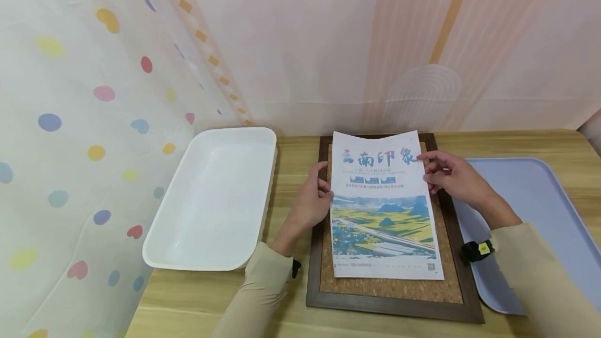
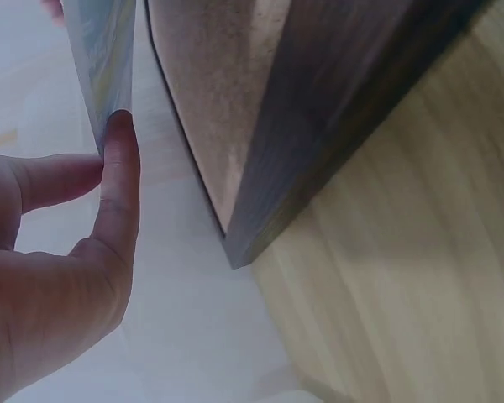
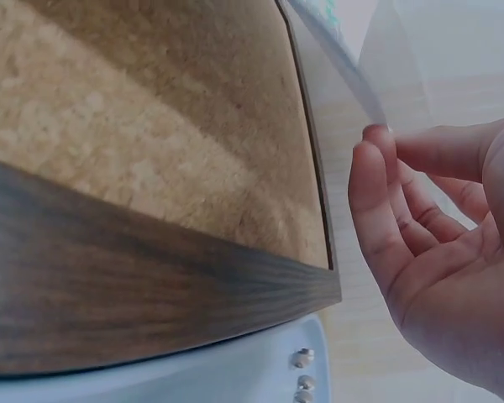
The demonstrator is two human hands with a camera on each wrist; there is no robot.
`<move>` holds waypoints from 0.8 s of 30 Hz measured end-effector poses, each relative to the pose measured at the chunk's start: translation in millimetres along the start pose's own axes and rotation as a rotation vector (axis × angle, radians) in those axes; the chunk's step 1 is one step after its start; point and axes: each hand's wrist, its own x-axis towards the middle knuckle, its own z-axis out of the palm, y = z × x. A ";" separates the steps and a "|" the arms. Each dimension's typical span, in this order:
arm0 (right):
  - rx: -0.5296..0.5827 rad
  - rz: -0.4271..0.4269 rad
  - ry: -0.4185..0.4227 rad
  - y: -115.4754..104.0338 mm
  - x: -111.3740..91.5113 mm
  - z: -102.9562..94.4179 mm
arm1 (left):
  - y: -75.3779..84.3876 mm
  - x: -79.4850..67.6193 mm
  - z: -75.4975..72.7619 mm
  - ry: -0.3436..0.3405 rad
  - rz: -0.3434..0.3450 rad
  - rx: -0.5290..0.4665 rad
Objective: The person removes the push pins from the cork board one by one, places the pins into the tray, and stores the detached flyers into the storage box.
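Observation:
A printed paper poster (image 1: 382, 223) with a landscape picture is held over a cork board (image 1: 399, 288) in a dark wooden frame. My left hand (image 1: 307, 200) pinches the poster's left edge between thumb and finger. On the opposite side, my right hand (image 1: 453, 176) pinches the right edge near the upper part. Both wrist views show the paper raised off the board: its edge (image 2: 109, 75) runs up from the left fingertips, and a curved edge (image 3: 344, 67) meets the right fingertips. The poster hides most of the cork in the head view.
To the left stands an empty white tray (image 1: 211, 197). A pale blue tray (image 1: 526, 192) lies at the right, against the board's frame. Small shiny rounded pieces (image 3: 303, 359) sit in it. Behind the wooden table (image 1: 188, 301) hangs a patterned curtain (image 1: 305, 40).

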 end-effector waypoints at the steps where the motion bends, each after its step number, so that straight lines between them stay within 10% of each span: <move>1: -0.003 -0.004 0.005 -0.4 0.0 0.0 | 1.1 0.0 -1.1 0.004 0.010 0.000; 24: 0.129 -0.109 -0.003 -32.4 2.1 8.4 | 18.0 -9.8 -57.1 0.080 0.059 0.032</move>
